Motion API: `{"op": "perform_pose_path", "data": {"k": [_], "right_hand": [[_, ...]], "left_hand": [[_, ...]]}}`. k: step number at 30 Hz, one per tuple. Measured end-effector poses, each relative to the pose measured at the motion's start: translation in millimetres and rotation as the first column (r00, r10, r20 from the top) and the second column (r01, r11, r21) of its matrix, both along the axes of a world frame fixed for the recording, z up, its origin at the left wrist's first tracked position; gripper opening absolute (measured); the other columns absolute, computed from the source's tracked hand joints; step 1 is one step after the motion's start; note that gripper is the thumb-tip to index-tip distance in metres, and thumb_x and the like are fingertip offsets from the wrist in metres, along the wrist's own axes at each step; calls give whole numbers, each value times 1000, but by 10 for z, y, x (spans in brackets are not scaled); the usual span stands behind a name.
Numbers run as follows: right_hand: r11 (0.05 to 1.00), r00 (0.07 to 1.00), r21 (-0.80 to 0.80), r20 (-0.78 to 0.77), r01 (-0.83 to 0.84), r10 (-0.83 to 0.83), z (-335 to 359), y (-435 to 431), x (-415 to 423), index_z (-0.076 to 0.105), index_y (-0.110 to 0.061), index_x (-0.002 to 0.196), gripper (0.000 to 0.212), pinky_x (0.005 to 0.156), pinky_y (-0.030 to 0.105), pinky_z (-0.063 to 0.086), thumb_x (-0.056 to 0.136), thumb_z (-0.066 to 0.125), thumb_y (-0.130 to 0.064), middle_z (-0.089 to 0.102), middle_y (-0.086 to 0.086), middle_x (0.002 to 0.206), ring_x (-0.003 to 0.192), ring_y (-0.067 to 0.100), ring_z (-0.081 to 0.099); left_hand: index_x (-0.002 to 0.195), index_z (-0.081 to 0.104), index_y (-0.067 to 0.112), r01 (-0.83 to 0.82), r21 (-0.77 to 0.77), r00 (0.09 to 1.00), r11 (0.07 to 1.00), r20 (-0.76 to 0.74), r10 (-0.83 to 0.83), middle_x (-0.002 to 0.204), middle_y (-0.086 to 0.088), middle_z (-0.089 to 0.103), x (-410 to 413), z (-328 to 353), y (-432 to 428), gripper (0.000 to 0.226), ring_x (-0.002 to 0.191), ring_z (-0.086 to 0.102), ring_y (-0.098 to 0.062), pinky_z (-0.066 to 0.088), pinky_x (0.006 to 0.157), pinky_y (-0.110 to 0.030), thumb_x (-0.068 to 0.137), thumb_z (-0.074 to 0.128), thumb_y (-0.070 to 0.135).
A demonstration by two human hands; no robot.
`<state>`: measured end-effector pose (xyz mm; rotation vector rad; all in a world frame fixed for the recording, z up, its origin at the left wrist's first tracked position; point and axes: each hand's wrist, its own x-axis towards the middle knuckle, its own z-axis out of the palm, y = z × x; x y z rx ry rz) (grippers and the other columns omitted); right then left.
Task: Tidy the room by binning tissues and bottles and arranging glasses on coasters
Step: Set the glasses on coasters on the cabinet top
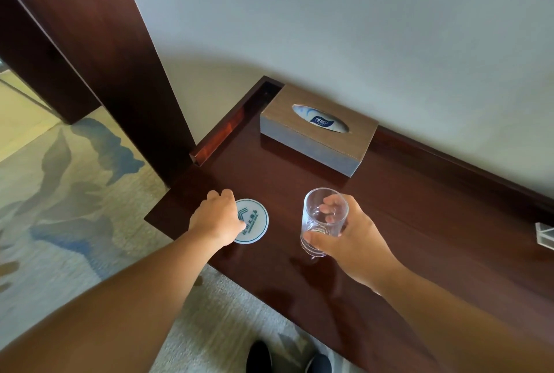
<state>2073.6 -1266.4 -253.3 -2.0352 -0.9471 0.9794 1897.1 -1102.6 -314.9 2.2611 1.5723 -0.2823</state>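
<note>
A dark, glossy wooden surface (419, 222) runs from the centre to the lower right of the frame, set against a pale wall. At centre top of it stands a wood-grain tissue box (314, 145). It is well apart from the hands and is not part of the step in hand. Right of centre, the right hand (353, 240) grips a clear drinking glass (325, 210). The thumb lies low on the near wall and the fingers show through the far wall. The glass stands roughly upright, though whether its base touches the surface or hovers just over it cannot be told. Just left of it, with a strip of bare wood between, a round white printed coaster (256, 222) lies flat. The left hand (215, 216) holds the coaster's left rim, fingers curled over the edge and thumb on the printed face. By its look the glass is rigid, smooth, empty and fairly light, but breakable and likely slippery. A wrap around the mid wall suits it better than a rim pinch, and it should go down gently and squarely. The coaster seems thin and may slide, so steadying it makes sense.
</note>
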Motion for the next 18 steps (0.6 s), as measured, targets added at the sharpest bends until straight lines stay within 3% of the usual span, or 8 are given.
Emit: {"op": "perform_pose_path", "data": {"k": [3,6,10,12,18], "right_hand": [[1000,1000,-5,8,0,0,-14,-26,1,48,-39,116,60,85,33,56,68,82,-36,65,-17,100,91,6,65],[1000,1000,-9,16,-1,1,1,-63,7,47,-38,118,61,85,33,56,68,82,-37,65,-16,102,92,7,65],[1000,1000,10,19,15,-15,70,-125,23,48,-38,118,61,83,30,56,68,82,-36,64,-17,102,92,6,65],[1000,999,18,29,18,-19,126,-163,40,47,-37,119,62,83,27,56,69,82,-35,64,-18,103,93,6,65],[995,994,56,65,86,-90,323,-287,105,47,-38,119,63,83,30,56,68,83,-37,63,-18,103,92,6,65]], "left_hand": [[107,44,10,-1,36,1000,999,29,-1,114,-12,52,16,-5,5,46,104,57,-30,49,76,-38,79,73,31],[94,35,14,12,126,998,992,67,-21,111,-12,52,-10,22,7,33,100,56,-29,43,64,-32,82,66,15],[91,35,12,59,106,993,993,93,-69,93,-11,64,-52,136,-8,18,75,60,-26,32,43,-26,88,52,8],[95,39,14,68,67,981,995,178,-79,89,-5,62,-40,249,-18,14,70,55,-21,33,43,-26,89,50,8],[98,53,27,243,-88,902,966,385,-192,87,7,57,231,592,-15,22,78,57,-13,41,56,-25,89,45,9]]}}
